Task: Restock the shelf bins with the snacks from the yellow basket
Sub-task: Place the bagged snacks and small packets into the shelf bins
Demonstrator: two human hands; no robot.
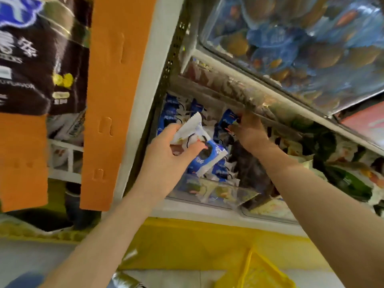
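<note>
Nearest me, the yellow basket (264, 273) sits low under my forearms. My left hand (172, 146) grips a blue-and-white snack packet (205, 150), thumb across its face and fingers curled behind. The packet is just in front of the clear shelf bin (224, 196), above its front wall. It looks light, soft and crinkly, with slippery film, so I judge the crimped sealed end the safest hold. My right hand (249, 132), deeper in the bin, pinches the top of a standing blue packet (227, 119).
</note>
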